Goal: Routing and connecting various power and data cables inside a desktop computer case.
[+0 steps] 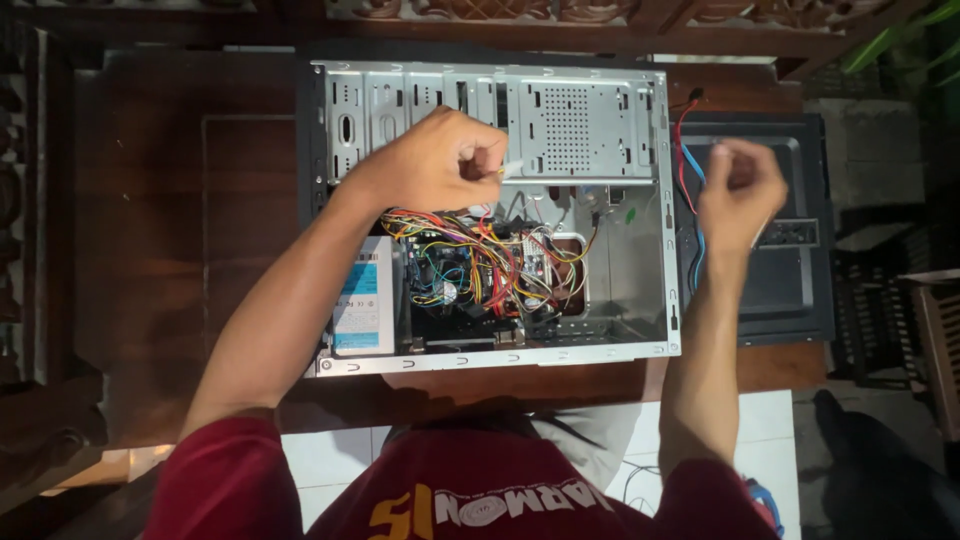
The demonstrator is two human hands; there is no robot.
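The left hand (440, 160) is closed tight on a small white thing (512, 167), held over the open computer case (640, 300). The right hand (740, 190) is closed too, right of the case; what is held cannot be told.

Wire tangle (480, 262) crowds case middle; bare case floor (625, 285) right passable.

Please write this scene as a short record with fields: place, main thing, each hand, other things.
place: dark wooden table, seen from above
main thing: open computer case lying on its side
inside: coloured wires, power supply, drive cage
left hand: closed in a fist over the drive cage, a small pale thing at its fingertips, too small to tell
right hand: closed and blurred, above the black side panel
other: red and blue cables beside the case
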